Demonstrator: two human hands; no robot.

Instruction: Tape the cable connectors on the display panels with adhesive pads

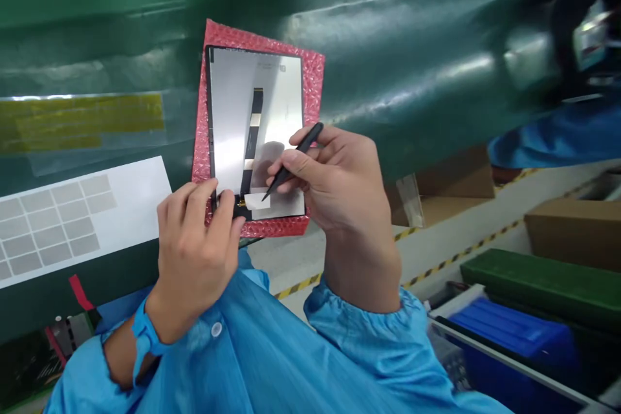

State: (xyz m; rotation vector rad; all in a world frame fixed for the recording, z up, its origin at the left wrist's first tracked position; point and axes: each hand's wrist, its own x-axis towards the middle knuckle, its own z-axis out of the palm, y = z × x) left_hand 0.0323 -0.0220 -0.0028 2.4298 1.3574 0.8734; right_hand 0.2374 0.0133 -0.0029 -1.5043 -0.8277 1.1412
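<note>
Display panel: the panel point(230, 110) lies on red bubble wrap point(314, 87), on the counter point(388, 84).
Right hand: fingers of the right hand point(347, 174) pinch a black pen-shaped tool point(297, 157).
Left hand: the left hand point(194, 239) bends over the near-left corner; cannot tell whether its fingers pinch.
White sticker: apparently being worked at the tool's tip point(259, 201); calls for light pressure, a steady panel.
Label sheet: left on the counter point(138, 207).
In the way: right hand covers the near-right edge.
</note>
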